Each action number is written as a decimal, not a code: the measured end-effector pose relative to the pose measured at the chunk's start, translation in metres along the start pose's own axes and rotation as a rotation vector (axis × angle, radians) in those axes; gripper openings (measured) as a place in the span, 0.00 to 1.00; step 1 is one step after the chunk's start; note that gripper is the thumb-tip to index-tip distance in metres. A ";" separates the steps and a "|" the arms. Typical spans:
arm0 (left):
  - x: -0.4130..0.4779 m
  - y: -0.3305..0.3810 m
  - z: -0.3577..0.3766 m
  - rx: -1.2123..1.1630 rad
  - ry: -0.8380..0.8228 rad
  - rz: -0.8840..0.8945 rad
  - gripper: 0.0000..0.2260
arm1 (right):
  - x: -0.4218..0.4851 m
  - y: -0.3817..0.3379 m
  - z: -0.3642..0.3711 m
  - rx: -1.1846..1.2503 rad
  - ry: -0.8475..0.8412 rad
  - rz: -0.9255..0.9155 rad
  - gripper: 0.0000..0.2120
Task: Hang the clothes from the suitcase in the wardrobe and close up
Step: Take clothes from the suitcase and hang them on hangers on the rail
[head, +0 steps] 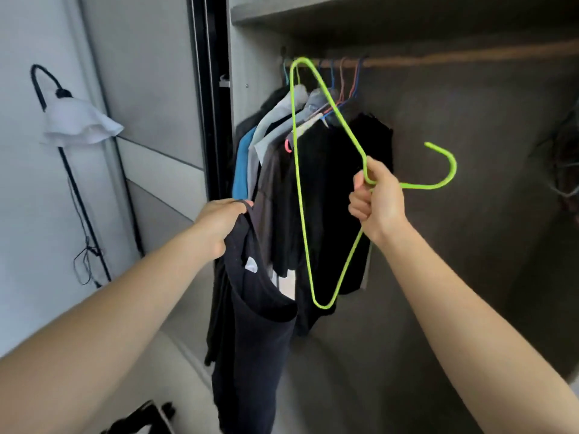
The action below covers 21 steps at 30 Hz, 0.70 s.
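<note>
My left hand (219,225) grips a black sleeveless top (253,333) by its shoulder strap; the garment hangs down in front of the open wardrobe. To its right, my right hand (377,198) holds a lime-green wire hanger (297,170) at its neck. The hanger is turned sideways, with its hook pointing right and its triangle reaching left. Hanger and top are apart. The wardrobe rail (454,57) runs across the top, with several clothes (326,183) hung at its left end.
The wardrobe's dark door edge (208,98) stands left of the opening. A black floor lamp (72,120) with a white shade leans by the left wall. A dark object (141,419) shows at the bottom edge. More wire hangers (568,158) are at far right.
</note>
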State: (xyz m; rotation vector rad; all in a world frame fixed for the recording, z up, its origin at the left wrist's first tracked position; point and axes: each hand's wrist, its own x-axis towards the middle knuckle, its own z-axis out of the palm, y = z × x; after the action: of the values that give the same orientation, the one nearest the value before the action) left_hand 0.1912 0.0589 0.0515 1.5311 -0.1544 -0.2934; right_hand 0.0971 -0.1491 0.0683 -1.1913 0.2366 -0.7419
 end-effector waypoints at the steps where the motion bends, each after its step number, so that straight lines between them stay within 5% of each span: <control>1: -0.003 -0.002 -0.003 0.006 0.003 -0.010 0.06 | -0.008 -0.005 0.010 0.082 -0.054 -0.009 0.22; 9: -0.024 0.002 -0.037 -0.049 0.057 -0.028 0.07 | -0.052 0.047 0.066 0.339 -0.271 0.153 0.23; 16: -0.025 -0.002 -0.106 -0.257 0.253 -0.075 0.08 | -0.069 0.136 0.060 -0.067 -0.559 0.361 0.29; 21: -0.026 -0.025 -0.149 -0.194 0.411 -0.073 0.06 | -0.063 0.132 0.054 -0.363 -0.680 0.253 0.26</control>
State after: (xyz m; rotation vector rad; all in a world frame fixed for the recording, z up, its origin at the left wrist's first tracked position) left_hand 0.2054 0.2087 0.0235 1.3746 0.2476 -0.0445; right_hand 0.1315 -0.0454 -0.0436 -1.6527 -0.0521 -0.0437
